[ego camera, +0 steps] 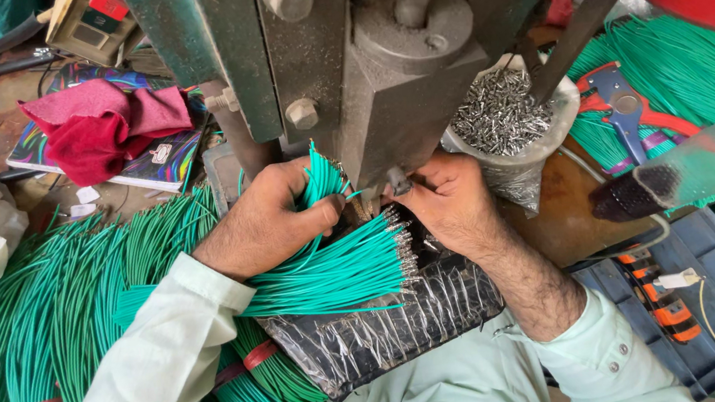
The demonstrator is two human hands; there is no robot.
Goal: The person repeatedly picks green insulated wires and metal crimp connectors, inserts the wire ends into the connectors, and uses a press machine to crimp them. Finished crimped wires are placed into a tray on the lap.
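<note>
Directly under the grey press head (380, 89), both hands work on green wires. The left hand (264, 217) is curled around a bundle of green wires (330, 272), fingers closed on it just left of the press head; the bundle fans out across a dark plastic-wrapped pad (391, 324) below the press, its metal-tipped ends pointing right. The right hand (448, 194) sits just right of the press head, fingertips pressed together at the die; it probably pinches a single wire end there, though the press foot hides the tips. Behind that hand, a clear bag of small metal terminals (502, 120) leans against the press. Red-handled pliers (628, 109) lie farther right on more green wire, and large tied coils of green wire (38, 340) spread to the left.

These wires look light, thin and springy, with smooth insulation that could slip, so a firm wrap around the middle keeps the bundle together, while a single strand is best pinched close behind its bare end.
</note>
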